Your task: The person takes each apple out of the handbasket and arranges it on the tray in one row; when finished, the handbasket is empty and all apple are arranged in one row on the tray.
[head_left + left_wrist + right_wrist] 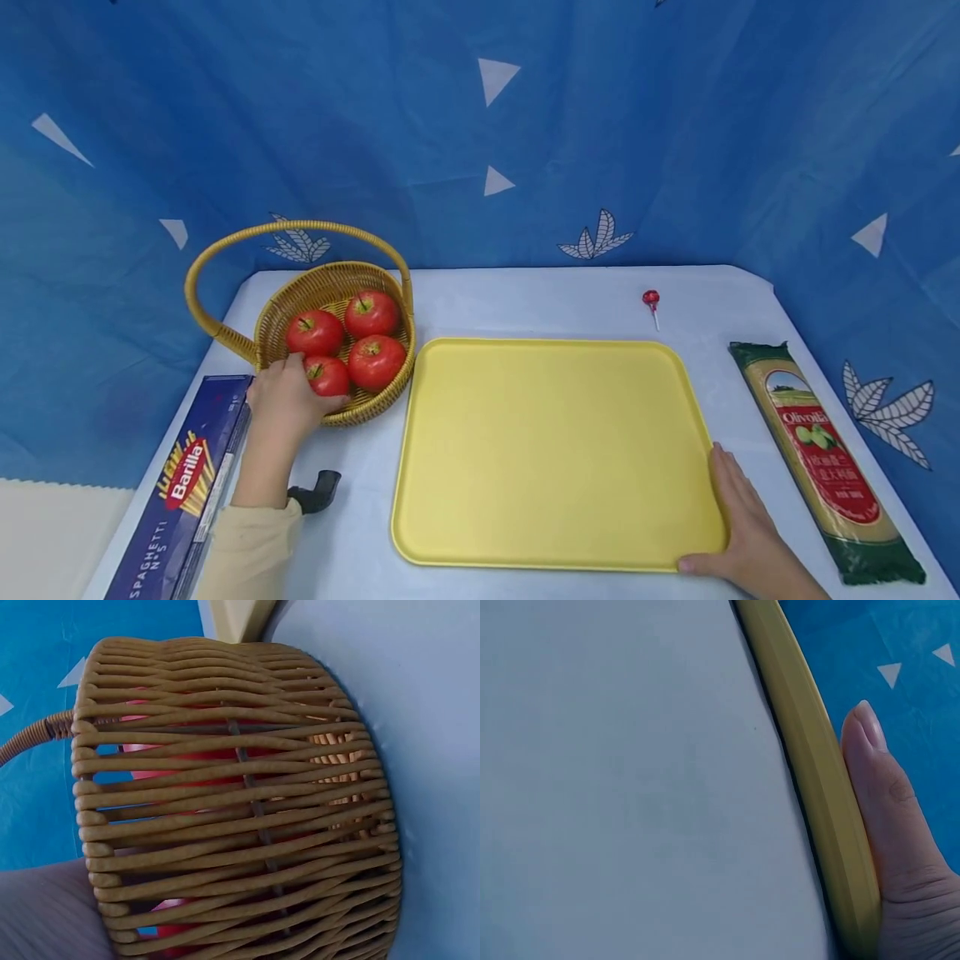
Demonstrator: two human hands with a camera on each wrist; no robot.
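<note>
A wicker basket point(392, 396) with a tall handle holds several red apples point(375, 363). My left hand point(288, 400) reaches over its front rim and grips the nearest left apple point(327, 377), thumb on the right side, fingers on the left. In the left wrist view the basket's woven wall point(247, 802) hides most of that grasp. My right hand point(750, 525) rests at the near right corner of a yellow tray point(555, 458), fingers straight along its right side. Its thumb point(889, 799) lies against the tray's rim point(821, 802).
A blue spaghetti box point(180, 492) lies beside my left forearm, with a black pipe point(317, 492) to its right. At the far right lies a pasta packet point(825, 458). A red lollipop point(651, 300) sits behind the tray. Blue cloth point(480, 133) hangs around the table.
</note>
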